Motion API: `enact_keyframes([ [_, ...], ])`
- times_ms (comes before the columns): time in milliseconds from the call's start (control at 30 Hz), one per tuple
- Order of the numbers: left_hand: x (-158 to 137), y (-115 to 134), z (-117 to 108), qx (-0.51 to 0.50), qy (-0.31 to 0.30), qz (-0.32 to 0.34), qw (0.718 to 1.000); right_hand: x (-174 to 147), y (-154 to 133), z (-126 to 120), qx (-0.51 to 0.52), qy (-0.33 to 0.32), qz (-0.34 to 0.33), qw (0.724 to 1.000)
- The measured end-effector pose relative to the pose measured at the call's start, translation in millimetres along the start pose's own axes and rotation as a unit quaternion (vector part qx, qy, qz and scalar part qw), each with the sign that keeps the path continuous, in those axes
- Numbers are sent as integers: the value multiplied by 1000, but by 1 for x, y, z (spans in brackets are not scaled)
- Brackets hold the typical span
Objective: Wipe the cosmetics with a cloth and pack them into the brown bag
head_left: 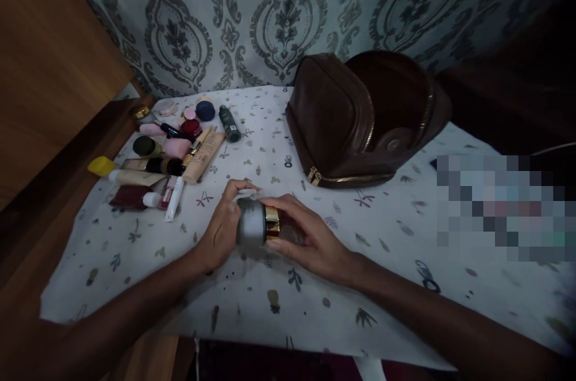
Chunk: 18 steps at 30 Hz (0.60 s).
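Between my two hands, low over the patterned cloth, lies a grey cosmetic jar (252, 224) turned on its side, its gold lid to the right. My left hand (224, 222) curls around the jar's base end. The fingers of my right hand (310, 236) close on the gold lid (272, 223), thumb below and fingers above. The lid sits against the jar; whether it is loose I cannot tell. Ahead and to the right stands a brown zip-up toiletry bag (333, 111), its top unzipped and gaping.
Several cosmetics crowd the left: a dark green bottle (230, 124), a beige tube (204, 156), a white tube (174, 200), a dark red bottle (132, 197). A wooden panel (58, 57) borders the left side. A patterned curtain (288, 15) hangs behind. A blurred-out patch (504, 207) covers something at right.
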State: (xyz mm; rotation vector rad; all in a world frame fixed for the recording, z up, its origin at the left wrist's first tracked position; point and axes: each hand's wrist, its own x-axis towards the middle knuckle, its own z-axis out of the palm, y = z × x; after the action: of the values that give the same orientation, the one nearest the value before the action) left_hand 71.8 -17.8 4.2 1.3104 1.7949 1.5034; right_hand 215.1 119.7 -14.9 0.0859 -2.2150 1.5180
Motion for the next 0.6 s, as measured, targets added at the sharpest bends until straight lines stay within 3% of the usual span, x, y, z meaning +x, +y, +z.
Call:
enact_keyframes([
  [200,10,8,0,35,63,-87,994,-2,-3,1,-50,-42,-63,996],
  [333,16,4,1,-47,107,-125,985,-3,-5,4,-92,-31,-82,992],
  [467,16,1,0,-90,106,-137,981,-4,-4,7,-111,-10,-92,989],
  [600,12,4,-1,-12,131,-109,985,-5,-3,7,-129,-3,-94,987],
])
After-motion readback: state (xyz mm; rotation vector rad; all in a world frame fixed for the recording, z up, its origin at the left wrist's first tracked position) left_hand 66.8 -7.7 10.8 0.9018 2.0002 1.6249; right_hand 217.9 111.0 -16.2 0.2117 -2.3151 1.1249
